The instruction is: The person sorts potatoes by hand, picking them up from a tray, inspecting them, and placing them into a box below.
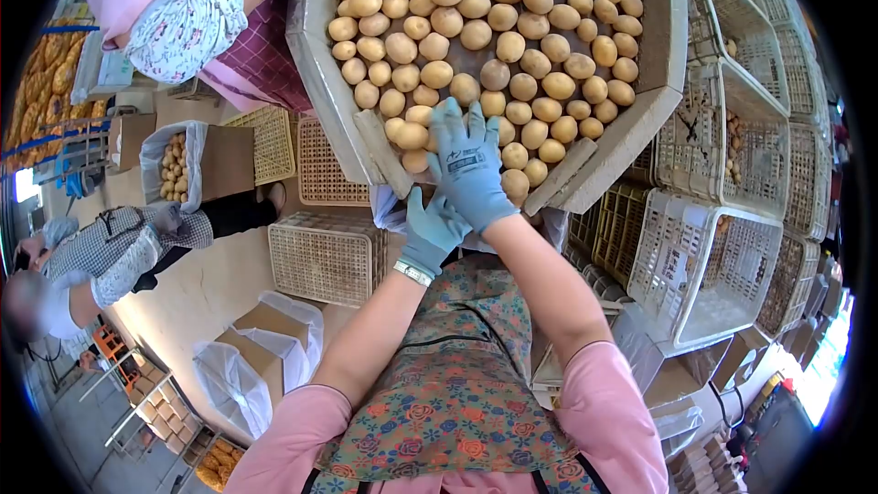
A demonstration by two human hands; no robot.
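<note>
Many round, tan potatoes (476,35) lie on a grey sorting table (325,96) with raised sides that narrow to an opening near my body. My right hand (468,165), in a light blue glove, lies palm down with its fingers stretched over the potatoes beside the opening. My left hand (433,230), gloved the same way, is just below the opening, with thumb and fingers apart; nothing shows in it. Part of it is behind my right hand. A whitish plastic liner (390,210) hangs below the opening, mostly hidden by my hands.
White plastic crates (677,261) are stacked at the right. Pale crates (320,261) and lined cardboard boxes (274,348) stand on the left floor. Another person (183,23) stands at the table's left side; a second person (110,252) is farther left, near a box of potatoes (174,167).
</note>
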